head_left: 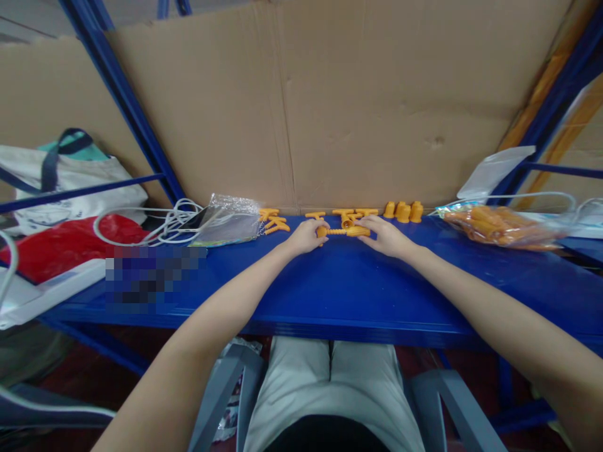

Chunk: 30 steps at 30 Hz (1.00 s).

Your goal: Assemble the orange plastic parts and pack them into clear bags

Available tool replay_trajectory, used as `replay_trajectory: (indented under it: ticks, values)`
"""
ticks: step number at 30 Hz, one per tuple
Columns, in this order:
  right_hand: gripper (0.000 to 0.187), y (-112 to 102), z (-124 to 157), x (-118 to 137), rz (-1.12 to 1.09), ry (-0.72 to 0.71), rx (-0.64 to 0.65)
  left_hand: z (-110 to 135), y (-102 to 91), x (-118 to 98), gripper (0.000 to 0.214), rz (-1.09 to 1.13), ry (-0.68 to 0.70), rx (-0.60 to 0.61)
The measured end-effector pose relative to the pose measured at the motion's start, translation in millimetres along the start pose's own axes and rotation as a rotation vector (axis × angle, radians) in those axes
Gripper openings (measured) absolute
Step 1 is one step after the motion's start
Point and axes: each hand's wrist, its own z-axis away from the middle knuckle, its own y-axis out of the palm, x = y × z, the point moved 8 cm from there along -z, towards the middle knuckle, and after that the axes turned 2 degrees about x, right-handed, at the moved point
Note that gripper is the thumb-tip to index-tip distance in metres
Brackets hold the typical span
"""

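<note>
Both hands on an orange screw (336, 232) near the rear of a blue table (306, 289)

Head view, fwd & down. L hand (306, 237): thumb & fingers drawn in narrow, gripping the knob (321, 232) at the screw's L end. R hand (389, 238): thumb & fingers pinching the R end of a fluted sleeve (358, 231), which lies in line w/ the threaded shaft. Whether sleeve & screw are one pc. or two joined: cannot tell at this res. The screw runs approx. horiz. btwn the hands, w/ its thread exposed in the middle; whether it touches the table or is held just above it, cannot tell.

Behind the hands, along the foot of the cardboard (330, 107): a T-piece (315, 215) nr the L hand; more T-shaped pcs. beyond the sleeve, w/ a round-mouthed cup (347, 221) just in front of them. R of these, three bell-shaped caps (402, 212) stand upright, close together. L of the L hand, a small cluster of orange parts (274, 221) lies beside a clear bag (230, 220).

Far R: a plastic pack (502, 227) of orange parts. Far L: coiled white cable (181, 223), red bag (94, 242) & a pale tote (75, 179) w/ dk straps. Front L: a pixelated patch, contents unreadable. Below the table edge: pale trousers (296, 389) btwn grey chair arms (226, 389).
</note>
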Motion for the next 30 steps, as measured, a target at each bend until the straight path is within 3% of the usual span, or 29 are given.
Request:
replay_trajectory:
  ticks: [7, 16, 21, 25, 30]
  values:
    - [0.041, -2.3, -2.5, -12.2, -0.184, 0.102, -0.03, -0.8, -9.4, 5.9, 0.025, -0.041, 0.019, -0.091]
    - [0.022, 24.9, 8.8, -37.0, -0.643, 0.529, 0.07, 0.6, -2.5, 1.5, 0.022, -0.074, 0.051, -0.142]
    - [0.022, 28.9, 13.9, -40.0, -0.771, 0.688, 0.03, 1.0, -0.3, -1.3, 0.021, -0.07, 0.052, -0.146]
    - [0.021, 29.7, 17.4, -42.0, -0.822, 0.739, 0.032, 0.1, 0.8, -2.0, 0.021, -0.052, 0.045, -0.132]
    - [0.038, 27.9, 17.5, -37.9, -0.866, 0.677, 0.081, 0.0, 1.4, -1.5, 0.02, -0.03, 0.023, -0.121]
